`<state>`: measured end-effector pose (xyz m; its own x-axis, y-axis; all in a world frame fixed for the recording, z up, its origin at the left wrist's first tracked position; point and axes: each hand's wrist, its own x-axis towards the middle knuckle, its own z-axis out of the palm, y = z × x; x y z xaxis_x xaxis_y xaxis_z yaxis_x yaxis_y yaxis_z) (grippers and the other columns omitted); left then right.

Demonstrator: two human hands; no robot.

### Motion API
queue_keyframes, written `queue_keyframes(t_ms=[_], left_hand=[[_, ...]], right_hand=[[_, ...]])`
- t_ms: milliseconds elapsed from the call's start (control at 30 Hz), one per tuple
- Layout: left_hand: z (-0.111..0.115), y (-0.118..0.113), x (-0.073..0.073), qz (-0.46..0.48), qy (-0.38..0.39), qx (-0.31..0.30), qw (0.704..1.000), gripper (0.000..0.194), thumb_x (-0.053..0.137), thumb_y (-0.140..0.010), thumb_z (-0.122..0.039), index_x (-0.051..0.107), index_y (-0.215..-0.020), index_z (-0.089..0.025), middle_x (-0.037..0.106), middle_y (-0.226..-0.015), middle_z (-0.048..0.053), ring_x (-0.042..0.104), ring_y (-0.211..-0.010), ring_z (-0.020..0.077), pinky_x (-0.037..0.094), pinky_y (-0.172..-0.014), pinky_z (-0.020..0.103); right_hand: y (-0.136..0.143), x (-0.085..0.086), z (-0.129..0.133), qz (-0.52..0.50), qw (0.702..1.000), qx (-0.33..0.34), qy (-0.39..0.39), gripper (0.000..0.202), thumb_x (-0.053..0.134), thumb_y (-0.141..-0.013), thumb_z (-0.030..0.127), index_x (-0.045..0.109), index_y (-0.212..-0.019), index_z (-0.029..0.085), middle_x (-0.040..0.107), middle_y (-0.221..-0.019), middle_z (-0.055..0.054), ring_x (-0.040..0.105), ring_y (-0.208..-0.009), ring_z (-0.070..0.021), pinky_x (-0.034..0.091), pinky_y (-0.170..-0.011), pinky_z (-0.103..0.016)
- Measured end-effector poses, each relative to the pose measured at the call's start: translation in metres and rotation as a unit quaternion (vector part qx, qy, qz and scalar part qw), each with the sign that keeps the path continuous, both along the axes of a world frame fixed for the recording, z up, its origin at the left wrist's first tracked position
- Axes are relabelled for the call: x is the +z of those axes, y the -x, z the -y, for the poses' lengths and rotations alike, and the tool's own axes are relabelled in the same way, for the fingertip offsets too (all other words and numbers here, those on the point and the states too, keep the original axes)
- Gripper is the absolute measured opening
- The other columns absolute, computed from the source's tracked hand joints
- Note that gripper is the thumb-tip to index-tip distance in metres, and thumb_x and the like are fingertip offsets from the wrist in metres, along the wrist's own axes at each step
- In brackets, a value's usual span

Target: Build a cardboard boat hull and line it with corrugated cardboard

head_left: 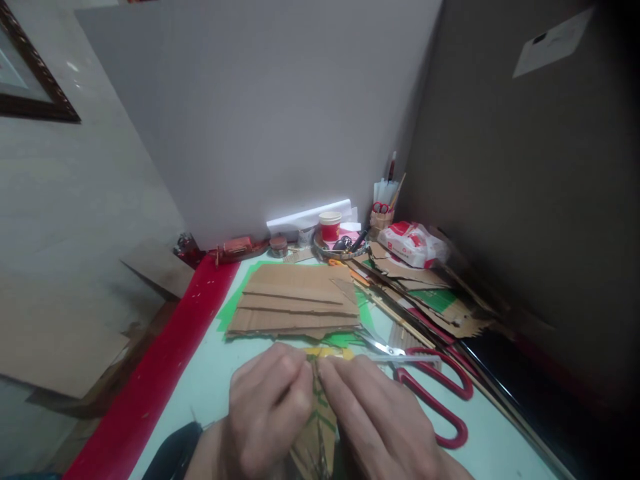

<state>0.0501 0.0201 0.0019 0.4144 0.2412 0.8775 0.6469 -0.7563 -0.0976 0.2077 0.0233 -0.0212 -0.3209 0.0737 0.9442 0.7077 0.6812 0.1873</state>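
Together at the desk's (205, 373) near edge, your left hand (270, 410) and right hand (383, 420) pinch a piece of brown cardboard (315, 443) between them, fingers bent over its far end. Large scissors (397, 353) with red handles lie just beyond your right hand. Farther back, layered cardboard sheets (300, 307) rest over green sheeting (230, 310). Along the far edge, a round tray (334, 255) carries a red-and-white paper cup (330, 230), its contents hidden. Toward the far right corner, a holder (381, 223) contains smaller scissors (381, 208) and pale strips (384, 191).
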Motion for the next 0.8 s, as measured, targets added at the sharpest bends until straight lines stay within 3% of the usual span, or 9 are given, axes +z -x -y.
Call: queue_keyframes(t_ms=[100, 300, 533, 667, 800], left_hand=[[-0.001, 0.0, 0.004, -0.022, 0.014, -0.003, 1.0, 0.018, 0.044, -0.096, -0.012, 0.061, -0.089, -0.013, 0.068, -0.068, 0.009, 0.068, -0.068, 0.019, 0.057, -0.055, 0.028], [-0.003, 0.0, -0.003, 0.008, 0.006, -0.013, 1.0, 0.019, 0.044, -0.097, -0.017, 0.061, -0.09, -0.009, 0.064, -0.068, 0.012, 0.066, -0.07, 0.0211, 0.055, -0.054, 0.03], [-0.007, 0.009, -0.002, 0.004, 0.031, -0.007, 0.999, 0.022, 0.043, -0.098, -0.023, 0.059, -0.097, -0.009, 0.063, -0.068, 0.012, 0.065, -0.067, 0.0223, 0.052, -0.05, 0.03], [-0.008, 0.01, -0.001, 0.005, 0.038, -0.033, 0.999, 0.024, 0.041, -0.098, -0.023, 0.059, -0.096, -0.007, 0.062, -0.065, 0.014, 0.065, -0.065, 0.0228, 0.053, -0.05, 0.03], [-0.01, 0.008, -0.003, 0.002, 0.027, -0.041, 0.999, 0.022, 0.042, -0.098, -0.021, 0.059, -0.093, -0.007, 0.062, -0.065, 0.014, 0.064, -0.064, 0.0229, 0.053, -0.05, 0.031]], right_hand=[[-0.001, 0.0, 0.002, 0.008, 1.0, -0.002, 0.006, 0.031, 0.037, -0.097, 0.007, 0.068, -0.098, 0.006, 0.073, -0.081, -0.013, 0.07, -0.074, -0.0251, 0.051, -0.057, -0.034], [-0.001, 0.002, 0.002, 0.031, 0.999, -0.011, 0.04, 0.028, 0.042, -0.093, 0.004, 0.066, -0.107, 0.003, 0.075, -0.085, -0.013, 0.071, -0.078, -0.0252, 0.054, -0.06, -0.033], [-0.012, 0.006, 0.014, 0.065, 0.988, 0.007, 0.143, 0.033, 0.038, -0.098, 0.014, 0.065, -0.114, 0.011, 0.077, -0.105, -0.013, 0.073, -0.097, -0.025, 0.061, -0.077, -0.029], [-0.008, 0.009, 0.014, 0.067, 0.99, 0.009, 0.125, 0.023, 0.048, -0.094, 0.009, 0.068, -0.104, 0.016, 0.077, -0.104, -0.012, 0.075, -0.089, -0.0234, 0.062, -0.072, -0.027], [-0.001, 0.008, 0.011, 0.015, 0.997, -0.003, 0.075, 0.027, 0.047, -0.094, 0.006, 0.07, -0.091, 0.02, 0.079, -0.093, -0.006, 0.075, -0.074, -0.0187, 0.061, -0.066, -0.023]])
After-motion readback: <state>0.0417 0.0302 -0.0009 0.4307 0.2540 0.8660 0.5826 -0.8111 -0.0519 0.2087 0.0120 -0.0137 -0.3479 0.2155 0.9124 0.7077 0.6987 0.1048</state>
